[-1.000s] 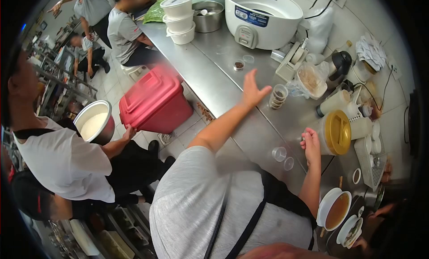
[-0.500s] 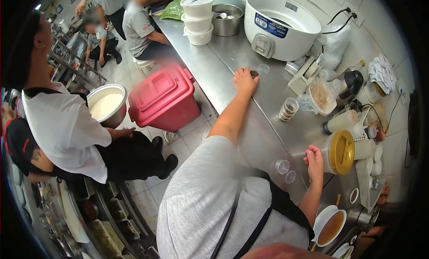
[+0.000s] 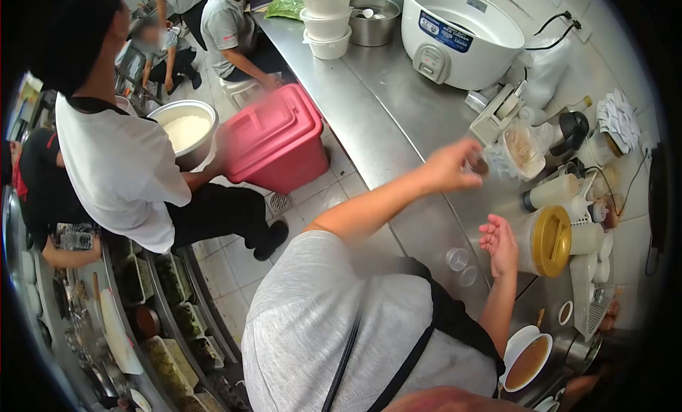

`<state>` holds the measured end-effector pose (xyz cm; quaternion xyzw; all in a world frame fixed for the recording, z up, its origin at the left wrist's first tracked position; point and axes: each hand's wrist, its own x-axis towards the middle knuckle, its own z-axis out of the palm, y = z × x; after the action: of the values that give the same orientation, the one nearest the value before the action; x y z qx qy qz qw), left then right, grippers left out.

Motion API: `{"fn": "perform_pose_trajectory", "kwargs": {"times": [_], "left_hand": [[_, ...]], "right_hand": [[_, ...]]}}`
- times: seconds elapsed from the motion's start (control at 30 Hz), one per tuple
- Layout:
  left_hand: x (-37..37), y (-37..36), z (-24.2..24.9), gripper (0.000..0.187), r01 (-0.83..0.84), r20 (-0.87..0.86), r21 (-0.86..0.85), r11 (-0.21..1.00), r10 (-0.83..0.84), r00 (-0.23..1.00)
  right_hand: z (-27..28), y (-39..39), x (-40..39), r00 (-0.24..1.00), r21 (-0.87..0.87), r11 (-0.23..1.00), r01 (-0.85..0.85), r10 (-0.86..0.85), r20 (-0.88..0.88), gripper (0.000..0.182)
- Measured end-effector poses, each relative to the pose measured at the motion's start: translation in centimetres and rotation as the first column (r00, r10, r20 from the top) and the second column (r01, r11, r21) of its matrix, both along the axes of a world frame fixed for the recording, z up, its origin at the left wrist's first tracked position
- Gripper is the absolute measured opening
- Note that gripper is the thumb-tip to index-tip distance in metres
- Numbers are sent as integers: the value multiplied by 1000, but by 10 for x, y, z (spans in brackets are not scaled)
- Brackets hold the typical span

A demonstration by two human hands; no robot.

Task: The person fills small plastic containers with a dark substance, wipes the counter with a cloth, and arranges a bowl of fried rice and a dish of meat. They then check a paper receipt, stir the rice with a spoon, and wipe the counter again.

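My left hand, blurred by motion, reaches over the steel counter. Its fingers and thumb curve around a small clear plastic cup with dark contents. The cup is at the stack of similar cups, and the hand hides most of that stack. My right hand is raised and holds nothing, its fingers loosely apart. Beside it stands a tub with a gold-yellow lid. A clear plastic cup and a round clear piece like a lid lie on the counter to its left.
A white rice cooker, a kitchen scale and stacked white tubs stand along the counter. Sauce bottles line the wall. A bowl of brown sauce is near. A co-worker stands left, beside a red bin.
My left hand has moved from farther along the counter toward the cup stack, and the cup with dark contents left its former spot. My right hand's fingers have spread. The view has shifted slightly.
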<state>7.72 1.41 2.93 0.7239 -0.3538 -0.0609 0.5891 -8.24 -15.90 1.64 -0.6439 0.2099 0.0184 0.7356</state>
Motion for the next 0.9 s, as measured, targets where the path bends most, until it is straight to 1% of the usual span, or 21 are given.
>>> {"fn": "perform_pose_trajectory", "kwargs": {"times": [0.03, 0.1, 0.17, 0.27, 0.3, 0.37, 0.43, 0.47, 0.57, 0.6, 0.67, 0.7, 0.77, 0.8, 0.87, 0.9], "left_hand": [[-15, -5, -1, 51, 118, 18, 25, 993, -118, 993], [-42, -12, -4, 51, 258, -8, 85, 963, -258, 966], [-58, -19, -13, 51, 292, -23, 119, 949, -291, 956], [-70, -22, -12, 52, 312, -41, 155, 937, -310, 950], [-74, -21, -11, 52, 313, -48, 166, 935, -309, 950], [-79, -23, -14, 52, 303, 7, 119, 945, -306, 952], [-81, -23, -17, 52, 293, 46, 94, 951, -298, 953], [-81, -22, -18, 52, 292, 58, 91, 952, -298, 953], [-82, -23, -23, 51, 285, 42, 65, 956, -288, 957], [-82, -24, -23, 50, 287, 27, 50, 957, -288, 957], [-82, -23, -21, 51, 283, 20, 99, 954, -286, 958], [-81, -22, -17, 51, 306, -28, 92, 948, -305, 952], [-81, -21, -8, 50, 344, -121, 84, 935, -333, 935], [-82, -21, -8, 50, 347, -140, 62, 936, -336, 931], [-83, -25, -13, 50, 338, -178, 24, 941, -329, 927], [-85, -26, -14, 51, 345, -168, 26, 938, -336, 927]], "right_hand": [[-1, 0, 3, 1000, 86, 996, 9, -9, 0, 44], [3, 5, 4, 1000, 230, 973, -4, -1, 25, 47], [15, 16, 2, 996, 340, 939, -53, 28, 79, 48], [10, 17, -6, 995, 260, 965, -31, 6, 96, 44], [8, 18, -9, 996, 191, 982, -5, -12, 88, 43], [4, 19, -12, 996, 52, 998, 40, -44, 77, 39], [2, 23, -12, 993, -11, 996, 93, -92, 67, 35], [1, 24, -12, 991, -43, 991, 124, -121, 63, 33], [-33, 10, -9, 974, -271, 952, 146, -90, 209, 30], [-27, 12, -9, 972, -301, 941, 153, -89, 216, 30], [-20, 17, -5, 970, -387, 908, 158, -69, 234, 30], [-20, 16, -5, 969, -441, 884, 154, -48, 242, 30], [-16, 19, -6, 964, -307, 936, 174, -99, 245, 30], [-14, 19, -6, 961, -238, 955, 179, -118, 251, 30], [-13, 18, -7, 961, -264, 949, 173, -104, 255, 30], [-14, 17, -7, 962, -273, 948, 162, -89, 260, 29]]}}
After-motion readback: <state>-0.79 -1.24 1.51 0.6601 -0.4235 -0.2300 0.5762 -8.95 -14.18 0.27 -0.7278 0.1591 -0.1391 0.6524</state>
